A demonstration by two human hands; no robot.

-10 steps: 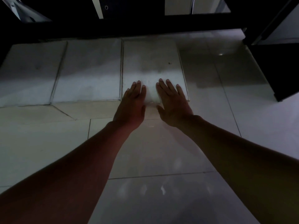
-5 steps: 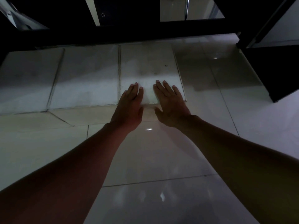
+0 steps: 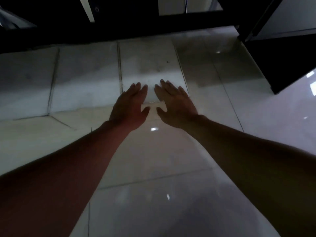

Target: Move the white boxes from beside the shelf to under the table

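Observation:
Three flat white boxes lie side by side on the tiled floor, partly beneath the dark table edge (image 3: 119, 31). The rightmost white box (image 3: 150, 65) is in the middle of the view. My left hand (image 3: 131, 106) and my right hand (image 3: 174, 105) rest flat on its near end, fingers stretched forward and slightly apart, gripping nothing. A second white box (image 3: 87, 77) lies to its left, and a third white box (image 3: 24, 82) lies at the far left.
A dark table leg or panel (image 3: 282, 62) stands on the right. The glossy tiled floor (image 3: 153, 185) stretches toward me. Dark frame parts run along the top of the view.
The boxes and my hands sit slightly lower in the view than before. My hands stay flat on the rightmost box's near end, with the box a little farther under the table.

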